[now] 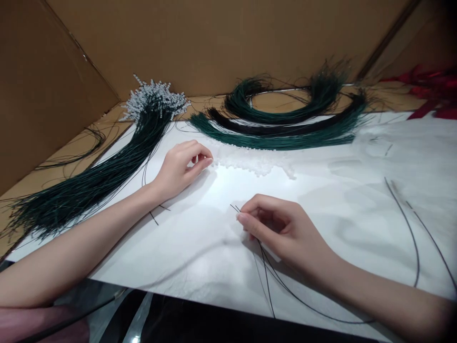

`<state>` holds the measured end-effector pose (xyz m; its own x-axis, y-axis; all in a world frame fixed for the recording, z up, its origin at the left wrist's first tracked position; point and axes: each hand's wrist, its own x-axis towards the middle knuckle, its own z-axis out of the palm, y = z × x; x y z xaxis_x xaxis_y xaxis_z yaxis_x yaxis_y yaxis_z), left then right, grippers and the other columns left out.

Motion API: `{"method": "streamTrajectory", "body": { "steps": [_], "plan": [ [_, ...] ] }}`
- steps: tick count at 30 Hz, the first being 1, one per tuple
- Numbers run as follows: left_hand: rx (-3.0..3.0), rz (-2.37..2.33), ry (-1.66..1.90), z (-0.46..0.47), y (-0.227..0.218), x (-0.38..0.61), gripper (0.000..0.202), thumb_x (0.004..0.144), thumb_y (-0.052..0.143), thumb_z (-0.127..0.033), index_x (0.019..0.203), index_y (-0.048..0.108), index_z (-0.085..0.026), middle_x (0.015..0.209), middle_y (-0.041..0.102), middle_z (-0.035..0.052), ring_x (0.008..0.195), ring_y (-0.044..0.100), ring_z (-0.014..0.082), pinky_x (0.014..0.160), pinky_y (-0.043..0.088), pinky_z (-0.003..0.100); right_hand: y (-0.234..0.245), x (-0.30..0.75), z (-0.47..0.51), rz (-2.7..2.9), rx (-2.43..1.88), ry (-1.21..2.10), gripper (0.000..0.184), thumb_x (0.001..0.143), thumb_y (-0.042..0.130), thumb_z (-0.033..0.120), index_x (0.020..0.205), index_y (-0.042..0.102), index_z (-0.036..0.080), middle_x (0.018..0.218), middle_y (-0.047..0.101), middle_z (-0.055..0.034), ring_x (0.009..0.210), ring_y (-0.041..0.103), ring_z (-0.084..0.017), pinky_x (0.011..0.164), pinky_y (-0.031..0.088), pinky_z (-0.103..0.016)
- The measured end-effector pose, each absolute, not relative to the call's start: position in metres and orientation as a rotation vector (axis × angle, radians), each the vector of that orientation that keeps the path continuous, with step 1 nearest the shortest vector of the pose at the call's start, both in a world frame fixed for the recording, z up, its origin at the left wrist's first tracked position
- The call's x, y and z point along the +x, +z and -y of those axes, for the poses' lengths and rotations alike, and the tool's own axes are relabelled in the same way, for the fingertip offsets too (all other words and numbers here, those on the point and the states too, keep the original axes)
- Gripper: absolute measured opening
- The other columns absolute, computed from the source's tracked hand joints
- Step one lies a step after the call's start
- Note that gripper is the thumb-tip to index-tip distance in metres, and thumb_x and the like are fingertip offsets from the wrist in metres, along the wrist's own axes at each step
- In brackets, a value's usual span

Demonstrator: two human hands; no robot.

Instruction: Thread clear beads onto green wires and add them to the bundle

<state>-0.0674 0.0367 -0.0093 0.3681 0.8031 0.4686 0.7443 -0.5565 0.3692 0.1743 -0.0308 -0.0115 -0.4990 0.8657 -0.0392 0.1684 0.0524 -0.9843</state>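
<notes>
My left hand (183, 166) is at the left end of a strip of small white beads (257, 162) on a white sheet (200, 247). Its thumb and index fingertips are pinched together; whether a bead is between them is too small to tell. Lower and to the right, my right hand (276, 221) pinches thin dark wires (266, 267) between thumb and index finger. Their short tips stick out to the left past the fingertips, while the long ends trail down and curve right under the forearm.
A bundle of dark green wires (117, 171) with white beaded tips (153, 100) lies at the left. Curved bundles of green and black wire (278, 140) rest behind the beads. Loose wires (407, 228) and red ribbon (435, 88) are at the right. Cardboard walls (214, 43) enclose the back.
</notes>
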Motion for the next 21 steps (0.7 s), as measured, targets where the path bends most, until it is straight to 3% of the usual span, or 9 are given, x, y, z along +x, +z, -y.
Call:
{"method": "streamTrajectory", "body": {
  "steps": [11,16,21],
  "plan": [
    [2.595,-1.565,0.771,-0.055,-0.021,-0.070,0.008,0.087,0.066,-0.021,0.081,0.066,-0.017,0.084,0.065,0.0031,0.084,0.057,0.0202,0.079,0.037,0.035,-0.011,0.174,0.031,1.707,-1.065,1.483,0.015,0.090,0.061,0.026,0.078,0.064,0.017,0.064,0.058,0.0014,0.059,0.054,-0.010,0.055,0.041,-0.023],
    [2.310,-1.280,0.989,-0.033,-0.011,-0.059,0.005,0.090,0.061,-0.018,0.087,0.065,-0.016,0.083,0.066,0.0024,0.076,0.057,0.0149,0.072,0.043,0.028,-0.010,0.173,0.031,1.640,-1.069,1.549,0.012,0.089,0.062,0.026,0.081,0.063,0.017,0.064,0.057,0.0020,0.059,0.055,-0.010,0.053,0.042,-0.021],
    [1.827,-0.928,0.893,-0.003,-0.004,-0.043,0.003,0.088,0.067,-0.018,0.087,0.067,-0.015,0.086,0.069,0.0039,0.083,0.064,0.0139,0.077,0.051,0.025,-0.007,0.174,0.032,1.627,-1.046,1.549,0.014,0.089,0.061,0.024,0.077,0.062,0.017,0.064,0.056,0.0020,0.059,0.053,-0.010,0.054,0.039,-0.023]
  ]
}}
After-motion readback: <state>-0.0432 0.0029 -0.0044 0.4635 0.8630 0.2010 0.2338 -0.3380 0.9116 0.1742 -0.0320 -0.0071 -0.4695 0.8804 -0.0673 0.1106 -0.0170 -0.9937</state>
